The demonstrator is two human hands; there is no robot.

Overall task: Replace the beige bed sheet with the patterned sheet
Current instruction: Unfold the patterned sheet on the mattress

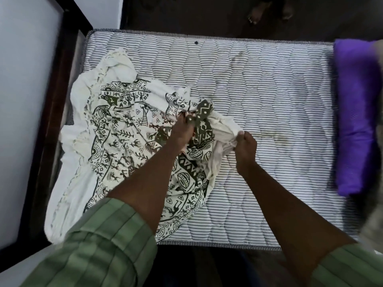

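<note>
Both hands, left hand (182, 129) and right hand (245, 147), gripping bunched patterned sheet (124, 129), striped mattress (269, 96), perhaps purple pillow (356, 112) alongside

There is no writing, label, brand or number to read anywhere here. The patterned sheet (132, 129) carries only dark printed figures, animals, triangles and dotted arcs, no letters. The striped mattress (259, 83) shows plain lines and quilting, and a small dark dot near its far edge bears nothing legible.
</note>
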